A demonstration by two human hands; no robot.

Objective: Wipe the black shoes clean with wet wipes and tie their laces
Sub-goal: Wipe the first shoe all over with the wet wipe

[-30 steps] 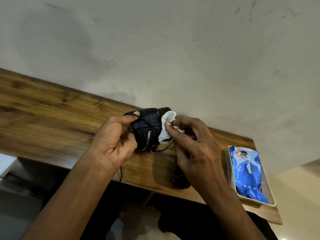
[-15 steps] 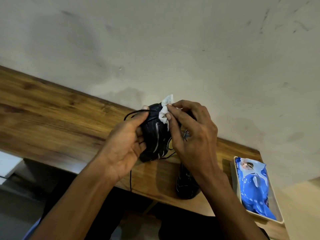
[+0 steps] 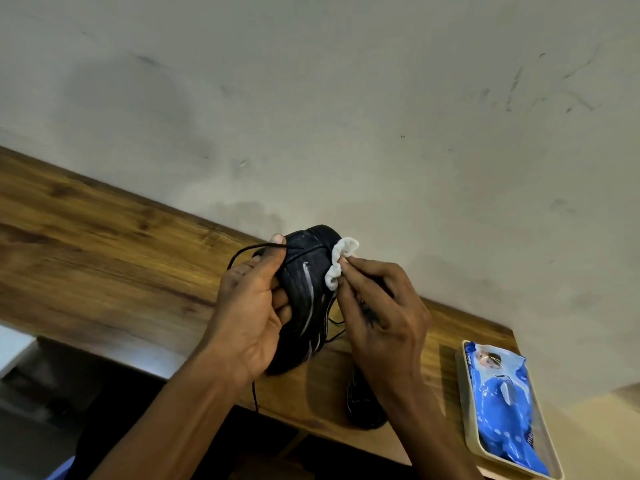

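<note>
Head view: left hand grasps a black shoe above the tabletop; right hand pinches a wet wipe against it. Dangling lace may snag.

I face a scuffed pale wall behind my wooden table; the floor beyond looks cream, perhaps tiled.

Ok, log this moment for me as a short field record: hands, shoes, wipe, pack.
left hand: grips black lace-up shoe, raised above wooden table
right hand: pinches crumpled white wet wipe against that shoe
laces: untied, one black lace hanging below the left hand
second black shoe: on table, mostly hidden by right arm
blue wet-wipe pack: in cream tray, table's right end
</note>
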